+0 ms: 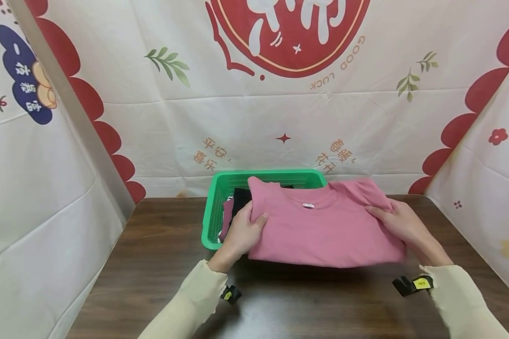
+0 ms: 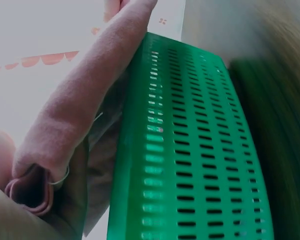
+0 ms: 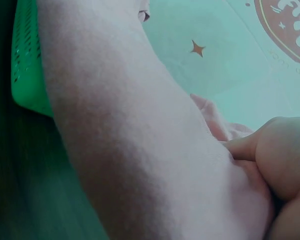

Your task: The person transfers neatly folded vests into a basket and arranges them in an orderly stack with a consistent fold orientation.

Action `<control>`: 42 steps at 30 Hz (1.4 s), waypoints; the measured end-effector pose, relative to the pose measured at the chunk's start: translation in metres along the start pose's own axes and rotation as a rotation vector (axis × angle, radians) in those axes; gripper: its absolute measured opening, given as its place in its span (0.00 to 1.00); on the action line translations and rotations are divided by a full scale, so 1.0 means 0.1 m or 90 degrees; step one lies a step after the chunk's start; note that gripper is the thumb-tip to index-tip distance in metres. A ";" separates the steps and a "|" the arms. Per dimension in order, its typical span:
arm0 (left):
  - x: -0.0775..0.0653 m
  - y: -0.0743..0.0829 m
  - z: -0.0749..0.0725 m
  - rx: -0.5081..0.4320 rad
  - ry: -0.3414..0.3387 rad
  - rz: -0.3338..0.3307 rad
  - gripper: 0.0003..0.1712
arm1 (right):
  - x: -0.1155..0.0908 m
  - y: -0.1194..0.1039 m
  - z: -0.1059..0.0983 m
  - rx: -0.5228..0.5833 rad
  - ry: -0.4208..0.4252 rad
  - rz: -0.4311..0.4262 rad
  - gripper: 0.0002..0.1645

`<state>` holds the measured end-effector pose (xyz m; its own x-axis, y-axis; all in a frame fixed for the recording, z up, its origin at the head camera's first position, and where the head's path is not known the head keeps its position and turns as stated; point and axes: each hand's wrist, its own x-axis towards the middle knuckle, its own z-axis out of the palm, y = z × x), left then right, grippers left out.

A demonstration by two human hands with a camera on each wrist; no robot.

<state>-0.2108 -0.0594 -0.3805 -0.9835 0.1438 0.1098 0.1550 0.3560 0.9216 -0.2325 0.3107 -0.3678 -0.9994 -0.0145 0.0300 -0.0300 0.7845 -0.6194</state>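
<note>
A pink T-shirt [image 1: 322,230], folded into a wide bundle with its collar and a small label facing up, hangs above the table between both hands. At its left edge my left hand [image 1: 244,230] grips the cloth, thumb on top. My right hand [image 1: 403,226] pinches the right edge, thumb on top and the other fingers underneath, hidden by the cloth. The left wrist view shows the rolled edge of the pink cloth [image 2: 75,110] in the left hand. Behind and partly beneath the shirt stands a green basket [image 1: 210,212] with black and dark pink clothes [image 1: 239,200] in it.
The brown wooden table [image 1: 152,263] reaches to a printed white cloth backdrop [image 1: 161,132] at the back, with more cloth at both sides. Black straps with yellow labels [image 1: 422,282] sit at the wrists. In the left wrist view the basket's slotted wall [image 2: 190,150] is close to the hand.
</note>
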 end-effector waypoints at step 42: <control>0.42 -0.36 -0.71 0.044 0.029 -0.118 0.19 | 0.56 -0.76 0.47 0.017 0.028 -0.061 0.29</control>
<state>-0.2648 -0.1318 -0.3822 -0.9987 0.0287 -0.0415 -0.0248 0.4357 0.8998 -0.2868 0.2212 -0.3561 -0.9905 -0.0609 0.1234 -0.1258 0.7644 -0.6323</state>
